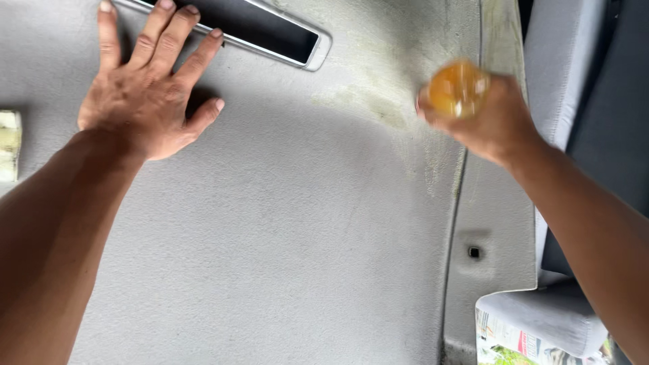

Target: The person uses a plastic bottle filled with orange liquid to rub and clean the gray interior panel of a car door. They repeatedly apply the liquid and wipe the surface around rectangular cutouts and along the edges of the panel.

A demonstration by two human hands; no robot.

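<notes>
Left hand (145, 101) lies flat on the grey headliner (291, 223), palm down, grip spread wide, fingers fanned, holding nothing. Fingertips reach the edge of a long silver-framed dark panel (260, 30) at top; whether they touch the frame or just overlap it cannot be told.

Right hand (490, 122) is up by the right edge of the headliner, grip pressed together around a small orange object (458, 89). Fingers wrap it from behind and below, rounded orange end poking out toward the camera. It is blurred, so the kind is unclear: maybe a sponge, a cap or a small bottle. It sits just beside a yellowish stain (385, 101) on the fabric; contact with the fabric cannot be told.

Handling, as a judgement: the object looks light and fits in one fist. If a sponge, soft and squashy; if plastic, stiff and a bit slick when wet. Best hold is around its middle, as the hand has it now. The headliner looks soft and fuzzy, likely gives under pressure, so a flat palm suits it.

Hidden or hard to read: the object's far side is covered by fingers. A pale block (9, 145) at the left edge is cut off and unidentifiable. A small square hole (474, 252) sits in the trim panel (493, 223). Grey seats (561, 67) show at right. A printed package (514, 341) is cut off at the bottom.
</notes>
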